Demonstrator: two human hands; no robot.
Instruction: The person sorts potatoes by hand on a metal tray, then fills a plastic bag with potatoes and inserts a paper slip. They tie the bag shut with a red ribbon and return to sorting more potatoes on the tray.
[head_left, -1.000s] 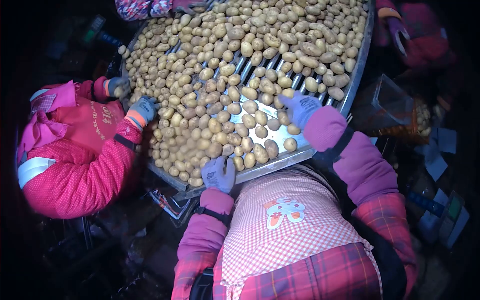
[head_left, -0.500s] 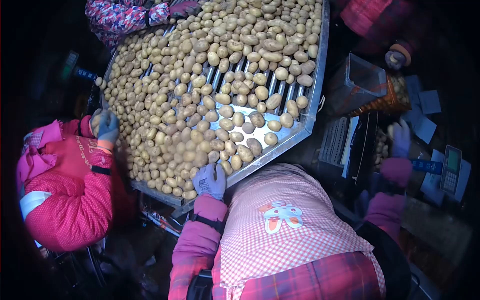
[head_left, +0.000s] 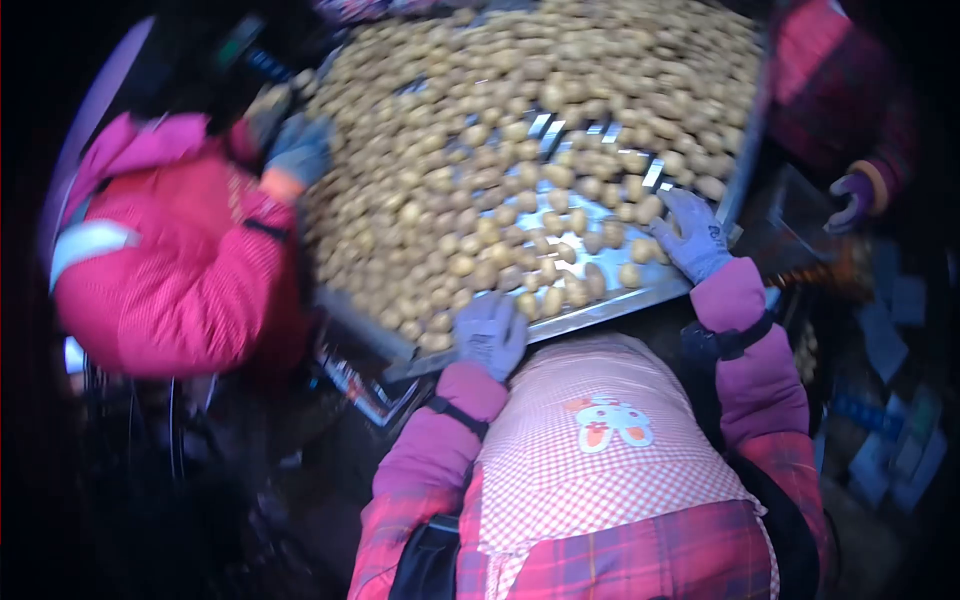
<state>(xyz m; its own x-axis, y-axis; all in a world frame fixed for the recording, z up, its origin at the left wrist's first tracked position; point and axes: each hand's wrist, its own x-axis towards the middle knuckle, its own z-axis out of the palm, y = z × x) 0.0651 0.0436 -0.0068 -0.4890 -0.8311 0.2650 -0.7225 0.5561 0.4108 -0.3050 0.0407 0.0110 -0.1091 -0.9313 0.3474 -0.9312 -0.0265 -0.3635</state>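
Note:
A wide pile of potatoes point(head_left: 420, 200) covers a metal sorting table point(head_left: 610, 304), thinner toward the front right, where bare metal and slats show. My left hand point(head_left: 492, 335), in a pale lavender glove, lies at the table's front rim. Its fingers reach out against the nearest potatoes and grip none that I can see. My right hand point(head_left: 692, 240), in a matching glove, is over the right front corner with thumb and fingers apart. A few loose potatoes point(head_left: 640, 250) lie right beside its thumb. Motion blur softens the whole view.
On the left a co-worker in a red-pink top point(head_left: 180, 270) has gloved hands at the table's left edge. Another person's sleeve and gloved hand point(head_left: 852, 200) are at the right. Below that hand stand a clear bin point(head_left: 805, 215) and an orange net bag point(head_left: 835, 275).
My right hand has come from the crates on the right to the table's right front corner. My left hand stays at the front rim. The camera view has turned, shifting the table rightward.

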